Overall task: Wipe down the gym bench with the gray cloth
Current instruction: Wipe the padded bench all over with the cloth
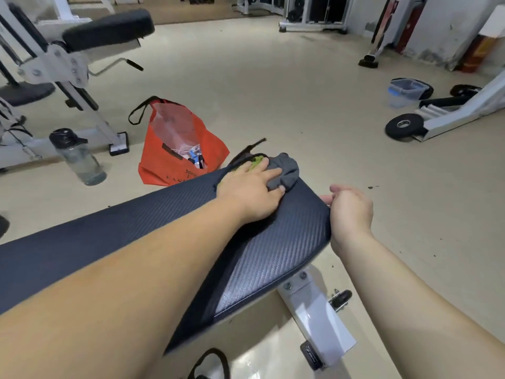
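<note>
The gym bench [273, 255] has a dark textured pad that runs from the left edge to the middle of the view. A bunched gray cloth [285, 170] lies at the pad's far corner. My left hand [251, 190] presses on the cloth with fingers spread flat over it. A bit of green debris [257, 161] shows at the fingertips. My right hand [349, 212] is at the pad's right edge, its fingers curled round that edge.
An orange bag [177, 157] and a clear water bottle [76, 157] stand on the floor beyond the bench. Another bench machine [82, 50] is at the far left. A plastic container [407, 91] and a weight plate [404, 127] lie to the right.
</note>
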Demonstrator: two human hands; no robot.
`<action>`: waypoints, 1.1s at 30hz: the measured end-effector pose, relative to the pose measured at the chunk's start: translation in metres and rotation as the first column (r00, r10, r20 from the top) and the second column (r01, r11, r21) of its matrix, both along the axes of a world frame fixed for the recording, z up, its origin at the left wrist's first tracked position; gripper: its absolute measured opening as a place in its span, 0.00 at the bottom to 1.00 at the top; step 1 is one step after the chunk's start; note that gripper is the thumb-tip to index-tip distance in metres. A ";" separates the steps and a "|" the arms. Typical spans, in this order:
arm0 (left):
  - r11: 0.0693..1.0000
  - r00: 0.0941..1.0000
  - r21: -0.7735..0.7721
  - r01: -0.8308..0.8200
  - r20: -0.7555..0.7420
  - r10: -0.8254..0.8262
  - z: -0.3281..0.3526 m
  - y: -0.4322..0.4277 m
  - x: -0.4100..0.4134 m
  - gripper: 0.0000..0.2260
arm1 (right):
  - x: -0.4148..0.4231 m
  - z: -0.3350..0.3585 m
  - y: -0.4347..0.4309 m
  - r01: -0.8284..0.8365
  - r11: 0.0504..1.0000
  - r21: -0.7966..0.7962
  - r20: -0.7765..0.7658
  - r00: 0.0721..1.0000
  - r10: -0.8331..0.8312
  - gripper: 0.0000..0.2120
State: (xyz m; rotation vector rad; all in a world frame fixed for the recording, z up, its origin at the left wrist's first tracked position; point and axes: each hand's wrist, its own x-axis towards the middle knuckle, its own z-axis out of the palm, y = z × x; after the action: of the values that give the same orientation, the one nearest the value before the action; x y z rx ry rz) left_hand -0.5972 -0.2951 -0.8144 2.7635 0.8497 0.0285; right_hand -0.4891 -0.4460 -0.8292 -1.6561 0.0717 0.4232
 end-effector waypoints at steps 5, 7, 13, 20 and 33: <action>0.965 0.960 0.026 0.259 0.104 -0.261 0.001 -0.074 0.004 0.24 | 0.011 0.013 -0.003 0.034 0.976 -0.214 0.216 0.976 0.014 0.09; 0.883 0.873 0.049 0.467 0.134 -0.469 0.002 -0.084 -0.021 0.22 | 0.015 0.018 -0.015 0.025 0.938 -0.346 0.284 0.956 0.079 0.11; 0.962 0.951 0.037 0.271 0.144 -0.274 0.003 0.006 -0.036 0.24 | 0.001 0.010 -0.022 -0.077 0.901 -0.426 0.307 0.925 0.224 0.11; 0.990 0.967 0.073 0.117 0.218 -0.131 -0.003 -0.037 -0.075 0.23 | -0.017 0.021 0.008 -0.213 0.804 -0.555 0.407 0.774 0.485 0.08; 0.997 0.967 0.030 0.075 0.242 -0.080 -0.001 -0.043 -0.186 0.25 | -0.070 0.040 0.028 -0.292 0.679 -0.673 0.491 0.510 0.706 0.12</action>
State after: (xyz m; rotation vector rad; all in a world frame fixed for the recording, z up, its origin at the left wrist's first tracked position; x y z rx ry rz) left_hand -0.7837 -0.3379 -0.8157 2.7344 0.6803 0.3553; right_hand -0.5593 -0.4178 -0.7890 -2.2776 -1.0642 0.1519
